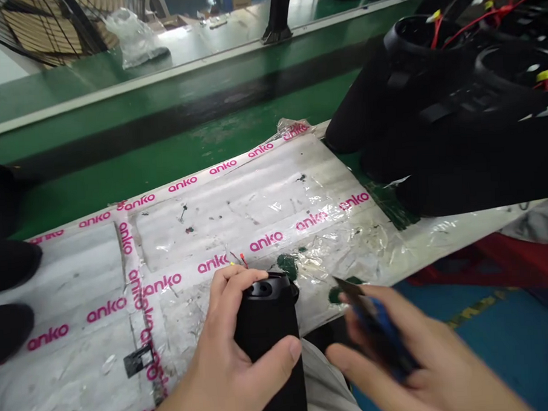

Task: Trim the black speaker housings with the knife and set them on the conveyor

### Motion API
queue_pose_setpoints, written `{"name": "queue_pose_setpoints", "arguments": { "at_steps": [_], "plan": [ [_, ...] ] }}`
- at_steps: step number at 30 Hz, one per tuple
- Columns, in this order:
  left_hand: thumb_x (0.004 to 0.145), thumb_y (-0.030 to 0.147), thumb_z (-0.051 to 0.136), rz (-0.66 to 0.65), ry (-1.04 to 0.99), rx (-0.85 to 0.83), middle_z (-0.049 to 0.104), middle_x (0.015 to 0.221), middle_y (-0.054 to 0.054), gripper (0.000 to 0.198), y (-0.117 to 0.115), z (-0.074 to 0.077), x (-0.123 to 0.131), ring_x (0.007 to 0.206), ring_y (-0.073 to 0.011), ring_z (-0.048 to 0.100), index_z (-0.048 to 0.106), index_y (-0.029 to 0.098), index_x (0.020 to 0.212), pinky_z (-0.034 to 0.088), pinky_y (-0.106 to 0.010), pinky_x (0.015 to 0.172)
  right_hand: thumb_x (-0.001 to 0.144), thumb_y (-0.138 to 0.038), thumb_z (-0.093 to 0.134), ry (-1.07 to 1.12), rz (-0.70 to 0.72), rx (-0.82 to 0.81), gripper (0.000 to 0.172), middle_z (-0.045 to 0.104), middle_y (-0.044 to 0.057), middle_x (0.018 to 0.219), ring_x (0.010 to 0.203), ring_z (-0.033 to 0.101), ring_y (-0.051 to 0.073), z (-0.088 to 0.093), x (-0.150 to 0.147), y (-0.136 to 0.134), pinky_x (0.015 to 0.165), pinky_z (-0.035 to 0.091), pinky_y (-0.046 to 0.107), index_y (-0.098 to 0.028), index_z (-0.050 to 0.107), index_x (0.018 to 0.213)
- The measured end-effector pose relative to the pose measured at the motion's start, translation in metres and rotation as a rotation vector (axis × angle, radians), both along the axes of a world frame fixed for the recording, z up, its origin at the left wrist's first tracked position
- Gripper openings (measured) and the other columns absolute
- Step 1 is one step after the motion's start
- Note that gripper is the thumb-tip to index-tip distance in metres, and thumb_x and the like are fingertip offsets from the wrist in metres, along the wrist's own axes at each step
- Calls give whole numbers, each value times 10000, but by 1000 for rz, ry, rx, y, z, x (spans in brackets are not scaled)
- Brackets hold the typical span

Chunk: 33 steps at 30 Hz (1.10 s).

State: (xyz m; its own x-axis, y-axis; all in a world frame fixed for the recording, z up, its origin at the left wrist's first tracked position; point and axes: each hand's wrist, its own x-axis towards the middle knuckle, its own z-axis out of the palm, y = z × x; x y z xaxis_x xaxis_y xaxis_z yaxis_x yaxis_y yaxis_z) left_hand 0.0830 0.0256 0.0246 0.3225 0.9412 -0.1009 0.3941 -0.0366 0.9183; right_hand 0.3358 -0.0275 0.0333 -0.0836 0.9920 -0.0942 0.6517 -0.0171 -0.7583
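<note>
My left hand (235,358) is wrapped round a black, fabric-covered housing (272,324) that looks like a speaker body. Its hard black end, with two round holes, points away from me at the table's near edge. Red and yellow wire ends (242,259) show just beyond my fingers. To the right, my right hand (426,356) grips a blue and black utility knife (383,331), slightly blurred. The knife's blade is out and points up and left, apart from the housing. The housing's lower end is cut off by the frame.
White foam sheeting (238,213) with pink-lettered tape covers the table. Several black fabric housings (415,120) with red wires stand at the right; more dark ones (8,271) lie at the left. A green conveyor (198,136) runs behind. A plastic bag (133,39) and fan (39,28) are farther back.
</note>
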Motion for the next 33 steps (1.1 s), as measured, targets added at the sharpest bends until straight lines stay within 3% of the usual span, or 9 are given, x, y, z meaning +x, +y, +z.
{"name": "queue_pose_setpoints", "arguments": {
  "at_steps": [2, 5, 8, 12, 17, 22, 26, 30, 33],
  "plan": [
    [970, 420, 805, 42, -113, -79, 490, 1556, -66, 588, -2, -5, -7, 1434, -357, 564, 531, 455, 1489, 570, -546, 1141, 917, -558, 823, 467, -223, -310, 443, 746, 30, 985, 822, 756, 225, -9, -36, 1, 675, 642, 301, -291, 622, 1207],
    [1057, 588, 629, 83, -264, -156, 432, 1688, -101, 639, -2, -14, -27, 1536, -382, 522, 386, 439, 1630, 516, -588, 1221, 699, -615, 978, 671, -442, -484, 639, 709, 21, 972, 808, 686, 219, -23, -61, -1, 694, 599, 334, -273, 645, 1124],
    [969, 581, 783, 37, -74, -142, 543, 1573, -133, 790, 0, -22, -41, 1521, -404, 523, 401, 404, 1638, 428, -649, 1275, 759, -659, 939, 715, -498, -551, 632, 666, -16, 821, 678, 606, 180, -29, -52, -6, 626, 537, 319, -262, 659, 1164],
    [608, 708, 1015, 3, 34, -67, 616, 1403, -144, 1146, -6, -26, -26, 1356, -483, 620, 511, 351, 1573, 519, -748, 1141, 823, -709, 873, 878, -504, -623, 638, 460, -116, 551, 468, 416, 110, -28, -40, -13, 506, 409, 253, -250, 615, 1183],
    [718, 396, 998, 87, -179, -45, 684, 1373, -109, 1061, -30, -24, 13, 1216, -444, 739, 403, 468, 1595, 665, -642, 959, 841, -704, 850, 1033, -446, -658, 568, 464, -99, 540, 439, 365, 92, -29, -49, -13, 489, 434, 243, -243, 638, 1095],
    [623, 301, 944, 234, -67, 114, 554, 1559, -135, 1010, -33, -14, 22, 1408, -526, 604, 517, 401, 1533, 641, -679, 1015, 776, -658, 884, 1099, -416, -694, 533, 554, -45, 624, 483, 439, 112, -30, -56, -3, 482, 453, 247, -242, 709, 1059],
    [701, 346, 859, 216, -48, 131, 583, 1559, -104, 926, -29, -7, 7, 1421, -500, 600, 530, 417, 1564, 638, -650, 1054, 788, -646, 846, 1049, -396, -736, 547, 593, -22, 626, 447, 457, 125, -31, -70, -1, 455, 468, 265, -234, 756, 1136],
    [842, 348, 753, 194, -35, 84, 584, 1553, -108, 790, -28, -12, -8, 1385, -451, 631, 503, 417, 1588, 601, -672, 1103, 905, -709, 752, 862, -418, -667, 543, 623, -26, 648, 467, 529, 151, -39, -83, -8, 472, 502, 273, -266, 737, 1219],
    [911, 346, 718, 153, 52, 80, 544, 1569, -113, 771, -27, -17, -14, 1405, -439, 595, 434, 429, 1623, 537, -735, 1136, 943, -677, 749, 670, -442, -503, 509, 753, 32, 874, 631, 677, 197, -40, -71, -10, 570, 580, 294, -271, 724, 1249]
  ]
}}
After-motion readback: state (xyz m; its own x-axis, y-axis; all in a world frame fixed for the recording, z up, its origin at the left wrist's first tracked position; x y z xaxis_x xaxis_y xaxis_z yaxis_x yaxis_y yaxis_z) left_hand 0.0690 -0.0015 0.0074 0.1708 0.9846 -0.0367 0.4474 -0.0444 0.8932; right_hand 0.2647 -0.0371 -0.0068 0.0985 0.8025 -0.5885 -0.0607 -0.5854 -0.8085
